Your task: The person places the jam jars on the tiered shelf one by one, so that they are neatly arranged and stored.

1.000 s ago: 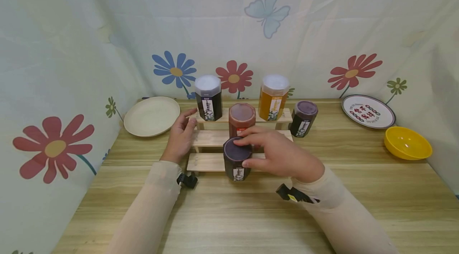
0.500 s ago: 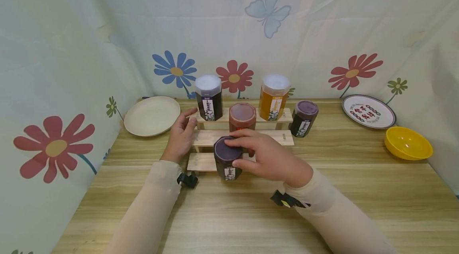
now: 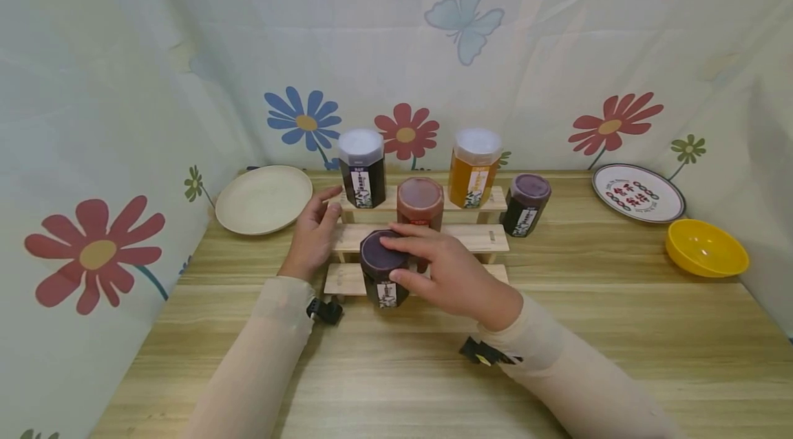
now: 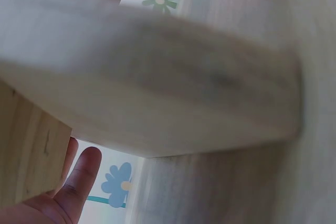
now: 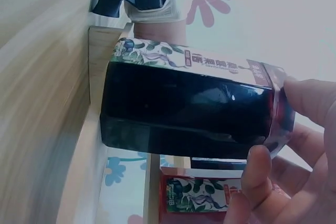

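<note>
Gripped only around its lid by the right hand (image 3: 449, 274), the dark purple hexagonal jar (image 3: 383, 270) could catch the lowest step of the pale wooden stepped rack (image 3: 483, 236) and tip, while the relaxed left hand (image 3: 312, 232) rests against the rack.

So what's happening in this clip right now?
A person's right hand grips a dark purple-lidded jar by its lid, at the lowest step of a small wooden stepped rack. The left hand rests against the rack's left end. A red jar stands on the middle step, and a black jar and an amber jar on the top one.
</note>
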Available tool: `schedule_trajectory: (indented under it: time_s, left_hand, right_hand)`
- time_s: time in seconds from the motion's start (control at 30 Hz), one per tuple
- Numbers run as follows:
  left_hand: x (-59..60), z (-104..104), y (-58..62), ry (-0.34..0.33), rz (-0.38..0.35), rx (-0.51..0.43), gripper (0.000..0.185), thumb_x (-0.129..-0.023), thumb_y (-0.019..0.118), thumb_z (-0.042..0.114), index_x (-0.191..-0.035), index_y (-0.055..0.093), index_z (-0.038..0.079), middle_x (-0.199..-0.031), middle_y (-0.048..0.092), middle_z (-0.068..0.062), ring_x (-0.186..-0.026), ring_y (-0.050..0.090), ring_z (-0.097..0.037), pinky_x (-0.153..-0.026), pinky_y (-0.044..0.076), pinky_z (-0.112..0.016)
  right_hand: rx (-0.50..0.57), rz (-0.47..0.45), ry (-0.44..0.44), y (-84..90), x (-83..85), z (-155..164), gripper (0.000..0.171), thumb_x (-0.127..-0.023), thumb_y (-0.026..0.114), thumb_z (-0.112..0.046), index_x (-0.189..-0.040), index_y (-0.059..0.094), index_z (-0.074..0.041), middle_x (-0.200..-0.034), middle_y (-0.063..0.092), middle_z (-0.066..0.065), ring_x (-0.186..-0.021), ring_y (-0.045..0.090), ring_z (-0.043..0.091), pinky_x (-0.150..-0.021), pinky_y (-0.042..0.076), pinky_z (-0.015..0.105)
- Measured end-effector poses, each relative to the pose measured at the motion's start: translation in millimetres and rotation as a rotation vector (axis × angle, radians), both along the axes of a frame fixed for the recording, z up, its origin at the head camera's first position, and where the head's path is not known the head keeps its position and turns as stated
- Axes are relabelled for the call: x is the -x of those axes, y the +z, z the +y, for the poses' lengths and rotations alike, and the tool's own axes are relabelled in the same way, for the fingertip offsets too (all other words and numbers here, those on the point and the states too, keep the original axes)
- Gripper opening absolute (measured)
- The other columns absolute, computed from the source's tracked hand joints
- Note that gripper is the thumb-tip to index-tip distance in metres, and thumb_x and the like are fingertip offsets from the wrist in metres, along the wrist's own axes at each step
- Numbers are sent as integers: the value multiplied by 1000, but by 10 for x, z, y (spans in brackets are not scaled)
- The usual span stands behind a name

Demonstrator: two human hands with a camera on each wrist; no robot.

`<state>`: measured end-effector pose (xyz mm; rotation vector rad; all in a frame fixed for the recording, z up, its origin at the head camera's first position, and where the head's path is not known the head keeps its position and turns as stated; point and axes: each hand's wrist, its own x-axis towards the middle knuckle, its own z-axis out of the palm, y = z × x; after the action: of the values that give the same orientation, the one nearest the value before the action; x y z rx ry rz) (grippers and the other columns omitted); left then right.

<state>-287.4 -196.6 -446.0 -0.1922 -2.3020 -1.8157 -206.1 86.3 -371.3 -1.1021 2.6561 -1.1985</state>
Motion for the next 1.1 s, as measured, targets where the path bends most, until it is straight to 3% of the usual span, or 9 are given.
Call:
schedule_trajectory:
  time_s: [0.17,0.3,0.53,0.6,0.67,0.8,0.93,1.1]
  left_hand:
    - [-17,14,37,7,-12,-1,42,-114,48,22,-154,51,10,-153,56,-11,-123,56,-22,-111,41,-40]
    - [0,21,32,6,-29,-17,43,-114,47,18,-155,50,7,-155,53,-14,-127,54,-27,-114,38,-43]
    - [-178,96,294,-12,-59,-16,44,-113,47,13,-155,47,0,-150,56,-23,-119,56,-19,-101,43,-25]
    - [-186,93,304,-15,-55,-17,44,-113,48,14,-155,47,0,-149,56,-23,-118,56,-17,-100,43,-25]
    - [-178,87,295,-16,-50,-13,44,-113,48,14,-155,47,-1,-150,56,-23,-117,56,-15,-100,43,-24]
    - [-75,38,152,-8,-40,-14,44,-113,47,15,-155,47,1,-149,56,-24,-117,55,-16,-100,42,-26]
    - [-3,1,29,5,-29,-10,44,-114,47,18,-156,48,6,-149,57,-21,-118,55,-17,-102,42,-28]
    - [4,-5,-7,10,-7,-2,43,-114,50,26,-155,52,14,-149,59,-13,-123,56,-21,-106,42,-33]
  right_hand:
    - [20,-10,-63,51,-44,-4,42,-95,82,-26,-135,74,-21,-156,56,0,-135,59,25,-91,59,38]
    - [59,-6,-82,48,-60,-17,33,-93,84,-22,-126,79,-20,-149,61,1,-124,64,23,-88,59,34]
    - [137,12,-97,-46,-62,-100,33,-93,83,-21,-126,79,-19,-149,62,0,-112,65,19,-79,57,29]
    - [153,6,-105,-68,-61,-122,34,-94,83,-22,-128,79,-20,-150,61,-1,-119,65,20,-82,58,31]
    - [168,2,-110,-88,-58,-139,35,-94,82,-22,-129,78,-22,-151,61,-2,-129,63,21,-91,59,37]
    - [180,2,-106,-125,-45,-159,36,-96,80,-23,-132,76,-24,-153,59,-4,-144,53,21,-110,51,46]
    - [161,20,-85,-149,-29,-162,36,-100,75,-22,-136,74,-25,-156,56,-4,-145,51,20,-113,47,48]
    - [89,19,-54,-156,-10,-152,42,-103,71,-21,-145,67,-29,-162,49,-7,-149,46,20,-115,45,50]
